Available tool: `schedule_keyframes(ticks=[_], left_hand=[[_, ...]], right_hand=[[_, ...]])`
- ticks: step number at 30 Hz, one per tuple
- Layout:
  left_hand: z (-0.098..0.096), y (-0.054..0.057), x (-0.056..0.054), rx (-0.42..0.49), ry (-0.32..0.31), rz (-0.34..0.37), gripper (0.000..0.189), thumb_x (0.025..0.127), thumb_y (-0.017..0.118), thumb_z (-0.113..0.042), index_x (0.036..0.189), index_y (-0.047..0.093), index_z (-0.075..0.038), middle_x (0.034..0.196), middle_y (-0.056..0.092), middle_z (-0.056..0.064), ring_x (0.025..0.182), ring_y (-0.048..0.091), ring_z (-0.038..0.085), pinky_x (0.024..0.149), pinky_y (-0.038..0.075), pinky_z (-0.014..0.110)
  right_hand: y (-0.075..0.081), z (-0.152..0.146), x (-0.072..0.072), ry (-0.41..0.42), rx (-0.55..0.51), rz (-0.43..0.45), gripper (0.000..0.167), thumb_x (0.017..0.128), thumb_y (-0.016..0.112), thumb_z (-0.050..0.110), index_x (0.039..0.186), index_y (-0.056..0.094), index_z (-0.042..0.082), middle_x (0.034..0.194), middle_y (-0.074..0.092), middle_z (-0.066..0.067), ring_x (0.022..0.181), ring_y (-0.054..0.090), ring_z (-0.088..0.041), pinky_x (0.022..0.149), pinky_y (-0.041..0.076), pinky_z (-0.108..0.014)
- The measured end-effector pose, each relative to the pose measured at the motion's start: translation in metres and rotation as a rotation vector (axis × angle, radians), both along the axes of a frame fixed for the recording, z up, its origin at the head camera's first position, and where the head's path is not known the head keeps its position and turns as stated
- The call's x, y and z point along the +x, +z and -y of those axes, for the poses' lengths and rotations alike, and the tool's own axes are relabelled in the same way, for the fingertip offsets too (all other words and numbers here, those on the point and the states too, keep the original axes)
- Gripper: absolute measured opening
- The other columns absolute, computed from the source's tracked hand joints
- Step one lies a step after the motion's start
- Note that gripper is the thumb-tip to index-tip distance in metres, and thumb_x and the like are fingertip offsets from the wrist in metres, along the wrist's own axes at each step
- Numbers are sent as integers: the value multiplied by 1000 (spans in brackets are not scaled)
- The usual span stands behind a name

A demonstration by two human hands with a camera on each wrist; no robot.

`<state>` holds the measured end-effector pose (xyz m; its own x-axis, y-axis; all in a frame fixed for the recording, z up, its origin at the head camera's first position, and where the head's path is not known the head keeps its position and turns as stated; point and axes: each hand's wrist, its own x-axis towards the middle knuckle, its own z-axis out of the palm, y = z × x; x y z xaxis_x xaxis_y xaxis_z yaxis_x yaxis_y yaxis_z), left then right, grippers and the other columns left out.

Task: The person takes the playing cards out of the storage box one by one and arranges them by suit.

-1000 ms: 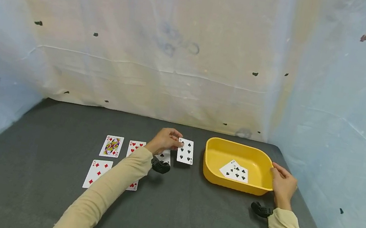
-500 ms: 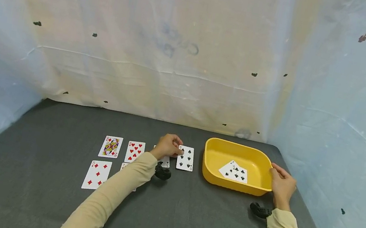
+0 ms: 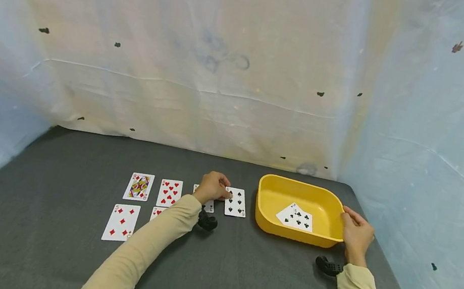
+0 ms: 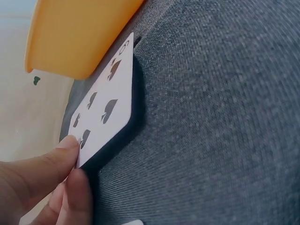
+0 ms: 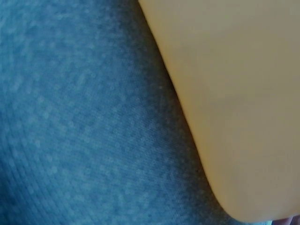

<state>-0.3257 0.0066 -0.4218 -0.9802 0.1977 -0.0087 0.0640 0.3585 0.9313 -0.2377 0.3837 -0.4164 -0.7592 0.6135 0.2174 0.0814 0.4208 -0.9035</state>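
My left hand [image 3: 213, 187] pinches a six of spades playing card [image 3: 238, 203] by its left edge, between thumb and fingers. In the left wrist view the card [image 4: 105, 103] is tilted just over the dark cloth, with a shadow beneath it. A black-suited card [image 3: 209, 207] lies partly hidden under that hand. My right hand [image 3: 356, 234] grips the right rim of a yellow tub [image 3: 266, 216]. Inside the tub, two overlapping cards [image 3: 296, 217] lie face up, a club card on top. The right wrist view shows mostly the tub's outer wall [image 5: 234, 103].
Left of my left hand lie a queen of diamonds [image 3: 139, 187], an eight of hearts [image 3: 169, 193] and a five of diamonds [image 3: 121, 222]. Another red card [image 3: 157, 213] is mostly covered by the left sleeve. Sheeting [image 3: 207, 125] encloses the table's back and sides.
My left hand has lowered the six of spades toward the cloth, shifting slightly right. My right hand keeps its grip on the tub, which stays in place.
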Motion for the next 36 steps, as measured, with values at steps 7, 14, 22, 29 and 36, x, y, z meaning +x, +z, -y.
schedule_keyframes(ticks=[7,14,22,29,36], left_hand=[[2,-1,-1,-67,19,-53,27,71,83,3,93,69,5,70,59,5,57,56,10,52,48,22],[3,6,1,42,42,-32,29,72,83,5,97,67,8,74,54,5,57,58,12,57,55,25],[1,22,4,76,-5,-24,35,81,80,-11,108,65,5,86,61,8,76,65,32,69,56,39],[-10,42,10,124,-62,-37,26,89,73,-21,106,65,-2,92,62,9,90,64,40,79,54,43],[-26,61,18,147,-89,-39,24,95,66,-22,109,65,-3,98,63,13,91,63,35,80,54,42]], right_hand=[[0,0,0,-11,-13,-1,33,94,63,24,120,69,5,107,69,-13,70,62,0,60,52,-16],[1,1,0,-5,-12,-3,33,94,62,24,121,69,4,107,69,-13,70,62,-1,60,52,-17],[-1,2,-1,-17,10,-15,33,95,61,23,121,68,4,112,67,-18,71,61,0,61,51,-15],[-3,2,0,-17,27,-21,34,95,61,24,121,68,3,113,66,-20,70,59,2,61,50,-14],[-3,0,0,-6,-6,-15,34,95,62,25,121,69,5,109,69,-13,70,61,1,60,51,-16]])
